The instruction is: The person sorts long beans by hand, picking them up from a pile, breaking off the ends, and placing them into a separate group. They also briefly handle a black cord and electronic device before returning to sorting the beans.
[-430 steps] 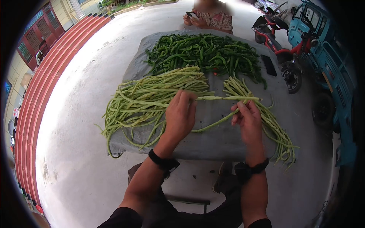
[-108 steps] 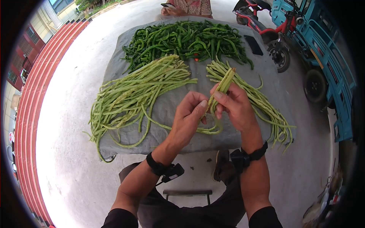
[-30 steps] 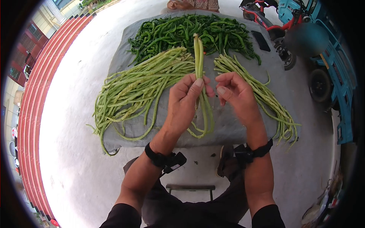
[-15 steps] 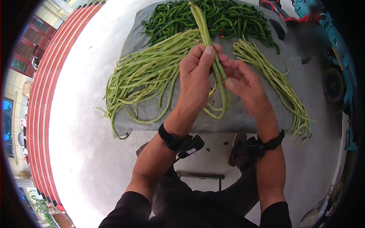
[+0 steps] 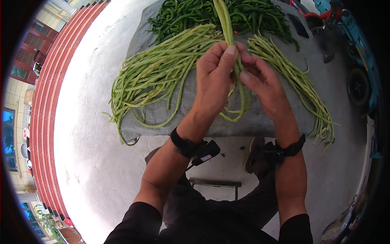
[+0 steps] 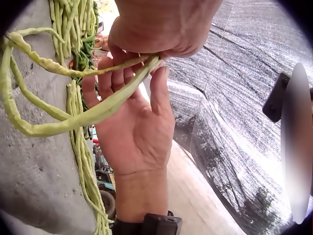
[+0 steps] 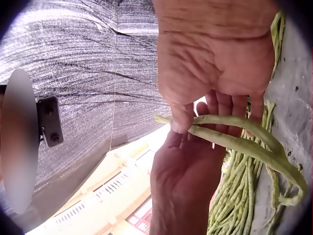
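Holding beans (image 5: 225, 20), left hand (image 5: 214, 75) within cloth edges (image 5: 178, 135)

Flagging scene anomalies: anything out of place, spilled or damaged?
Minor only: the right bean bundle hangs past the near edge of the grey cloth, a red-orange bit shows among green peppers, and dark bits, unidentifiable, lie on the ground.

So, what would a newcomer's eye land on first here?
Probably the pale bean bunch gripped in the left hand, rising mid-view before the dark green peppers at the cloth's far side. Next, likely the big bean pile on the left, and the red steps beyond.
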`<state>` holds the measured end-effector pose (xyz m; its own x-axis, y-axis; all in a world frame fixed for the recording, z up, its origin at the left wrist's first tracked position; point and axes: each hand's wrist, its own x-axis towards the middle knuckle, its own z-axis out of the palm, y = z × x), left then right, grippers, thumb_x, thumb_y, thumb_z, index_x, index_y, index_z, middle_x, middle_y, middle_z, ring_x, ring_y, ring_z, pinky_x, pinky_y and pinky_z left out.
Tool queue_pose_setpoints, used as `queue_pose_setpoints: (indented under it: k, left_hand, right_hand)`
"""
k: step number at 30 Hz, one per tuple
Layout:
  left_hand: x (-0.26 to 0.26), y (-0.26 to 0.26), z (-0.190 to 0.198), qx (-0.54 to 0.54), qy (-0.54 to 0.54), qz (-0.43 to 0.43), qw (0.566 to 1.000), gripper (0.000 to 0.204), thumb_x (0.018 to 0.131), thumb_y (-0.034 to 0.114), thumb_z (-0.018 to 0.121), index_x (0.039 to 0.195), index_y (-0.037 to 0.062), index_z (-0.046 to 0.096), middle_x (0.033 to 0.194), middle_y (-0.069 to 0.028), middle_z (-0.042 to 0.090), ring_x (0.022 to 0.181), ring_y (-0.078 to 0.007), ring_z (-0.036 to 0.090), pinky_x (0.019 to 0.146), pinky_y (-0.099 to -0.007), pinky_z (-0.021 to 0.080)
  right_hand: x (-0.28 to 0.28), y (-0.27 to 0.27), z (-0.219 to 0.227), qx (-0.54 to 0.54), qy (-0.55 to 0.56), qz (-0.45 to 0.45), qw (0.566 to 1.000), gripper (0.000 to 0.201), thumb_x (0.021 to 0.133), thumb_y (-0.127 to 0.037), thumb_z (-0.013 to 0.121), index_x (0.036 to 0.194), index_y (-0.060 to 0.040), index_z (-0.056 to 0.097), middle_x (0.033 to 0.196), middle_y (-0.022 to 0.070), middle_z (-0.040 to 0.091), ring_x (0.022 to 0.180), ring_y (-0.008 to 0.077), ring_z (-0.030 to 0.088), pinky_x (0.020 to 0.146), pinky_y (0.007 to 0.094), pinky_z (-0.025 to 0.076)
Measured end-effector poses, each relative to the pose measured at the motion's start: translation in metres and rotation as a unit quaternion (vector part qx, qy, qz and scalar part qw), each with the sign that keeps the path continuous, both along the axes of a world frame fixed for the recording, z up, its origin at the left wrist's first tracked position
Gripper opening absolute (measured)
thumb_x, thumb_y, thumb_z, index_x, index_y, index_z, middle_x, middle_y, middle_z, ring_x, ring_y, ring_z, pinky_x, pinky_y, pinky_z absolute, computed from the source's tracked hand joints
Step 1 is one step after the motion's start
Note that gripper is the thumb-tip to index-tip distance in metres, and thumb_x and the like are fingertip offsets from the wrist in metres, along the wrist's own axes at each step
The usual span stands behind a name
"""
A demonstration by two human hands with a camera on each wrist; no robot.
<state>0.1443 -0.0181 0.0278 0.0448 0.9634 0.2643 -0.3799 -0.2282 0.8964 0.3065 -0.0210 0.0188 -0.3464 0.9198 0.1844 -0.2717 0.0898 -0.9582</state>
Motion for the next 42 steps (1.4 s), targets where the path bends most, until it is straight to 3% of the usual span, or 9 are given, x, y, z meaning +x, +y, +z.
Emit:
queue_pose_setpoints:
  k: [5,10,14,20,29,35,40,42]
  left_hand:
    - [0.003,-0.003,0.005,-0.005,-0.032,-0.004,0.999,0.031,0.115,0.028,0.052,0.121,0.0019,0.068,0.105,-0.0068,0.075,0.098,-0.0140,0.070,0.089,-0.0289,0.055]
    - [0.001,-0.005,0.011,-0.006,-0.048,-0.011,0.999,0.031,0.116,0.027,0.050,0.122,0.0017,0.066,0.106,-0.0091,0.076,0.101,-0.0185,0.071,0.096,-0.0335,0.055]
    - [-0.009,-0.002,0.022,-0.007,-0.044,0.040,0.998,0.030,0.116,0.027,0.048,0.124,0.0017,0.063,0.107,-0.0109,0.075,0.104,-0.0230,0.072,0.099,-0.0381,0.055]
    - [-0.036,0.010,0.019,0.011,-0.122,0.080,0.989,0.029,0.116,0.024,0.048,0.127,-0.0003,0.060,0.111,-0.0146,0.074,0.106,-0.0288,0.073,0.100,-0.0427,0.056]
    - [-0.057,0.013,0.017,0.008,-0.144,0.117,0.983,0.032,0.116,0.022,0.047,0.133,-0.0042,0.054,0.114,-0.0161,0.072,0.108,-0.0305,0.072,0.102,-0.0445,0.055]
    - [-0.072,0.016,0.018,0.012,-0.164,0.155,0.974,0.033,0.116,0.023,0.047,0.134,-0.0044,0.053,0.113,-0.0155,0.072,0.110,-0.0312,0.071,0.102,-0.0453,0.054]
    - [-0.087,0.020,0.016,0.025,-0.169,0.160,0.972,0.034,0.116,0.024,0.048,0.134,-0.0044,0.053,0.115,-0.0155,0.071,0.113,-0.0321,0.071,0.103,-0.0460,0.053]
    - [-0.086,0.020,0.016,0.025,-0.175,0.164,0.970,0.032,0.116,0.023,0.047,0.132,-0.0045,0.054,0.112,-0.0166,0.074,0.107,-0.0304,0.074,0.098,-0.0434,0.057]
  right_hand:
    - [-0.004,0.002,-0.007,0.009,-0.006,-0.002,1.000,0.049,0.097,-0.006,0.077,0.139,0.0020,0.053,0.116,0.0084,0.070,0.110,0.0153,0.069,0.096,0.0318,0.056]
    - [-0.013,-0.003,-0.005,-0.013,0.021,0.016,1.000,0.050,0.096,-0.003,0.076,0.139,0.0014,0.051,0.107,0.0077,0.071,0.095,0.0150,0.071,0.086,0.0310,0.059]
    - [-0.009,-0.001,0.005,-0.036,-0.014,0.042,0.998,0.042,0.098,-0.004,0.074,0.135,0.0015,0.054,0.098,0.0066,0.070,0.081,0.0125,0.069,0.072,0.0287,0.059]
    - [-0.004,-0.001,0.010,-0.032,-0.031,0.076,0.996,0.026,0.102,-0.011,0.072,0.124,0.0012,0.064,0.085,0.0015,0.065,0.067,0.0068,0.060,0.060,0.0241,0.050]
    - [0.004,-0.005,0.025,-0.037,-0.099,0.078,0.991,0.029,0.101,-0.011,0.072,0.127,0.0017,0.065,0.086,-0.0006,0.065,0.066,0.0046,0.057,0.059,0.0226,0.046]
    - [0.017,-0.001,0.022,0.035,-0.147,0.081,0.985,0.032,0.098,-0.008,0.074,0.128,0.0009,0.067,0.091,-0.0008,0.067,0.071,0.0041,0.056,0.065,0.0228,0.048]
    - [0.029,-0.002,0.033,0.003,-0.174,0.078,0.982,0.033,0.097,-0.006,0.075,0.128,0.0008,0.068,0.090,-0.0017,0.068,0.070,0.0036,0.057,0.063,0.0225,0.047]
    - [0.033,-0.001,0.035,-0.014,-0.181,0.080,0.980,0.033,0.097,-0.006,0.075,0.128,0.0007,0.069,0.088,-0.0023,0.068,0.070,0.0032,0.056,0.062,0.0222,0.047]
